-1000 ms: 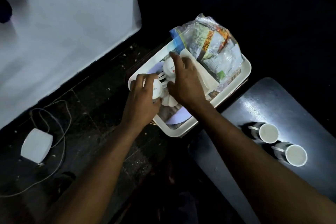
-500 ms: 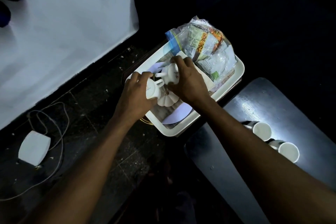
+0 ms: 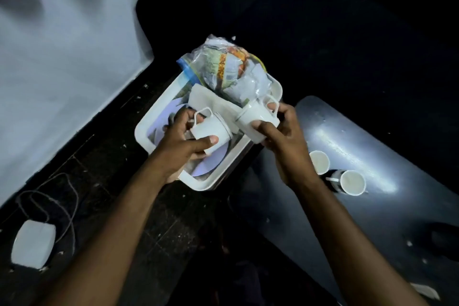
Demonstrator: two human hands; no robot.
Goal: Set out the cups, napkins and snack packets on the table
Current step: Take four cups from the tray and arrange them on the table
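Observation:
My left hand [image 3: 183, 143] grips a white cup [image 3: 211, 129], tipped on its side with the handle up, above the white tray [image 3: 142, 131]. My right hand [image 3: 280, 131] holds a second white cup [image 3: 255, 117], also tilted, over the tray's right edge. In the tray lie a folded napkin [image 3: 211, 100] and a clear zip bag of snack packets [image 3: 228, 69]. Two more cups stand upright on the dark table [image 3: 372, 156]: one [image 3: 319, 162] partly behind my right wrist, the other [image 3: 352, 182] to its right.
The tray sits on a dark speckled floor, left of the table. A white box [image 3: 33, 243] with a looped cable [image 3: 62, 196] lies at the lower left. A pale sheet [image 3: 62, 57] covers the upper left. A paper scrap [image 3: 424, 290] lies at the table's near edge.
Both hands have lifted a cup each out of the tray. The right hand moved right, toward the table; the left hand rose slightly above the tray.

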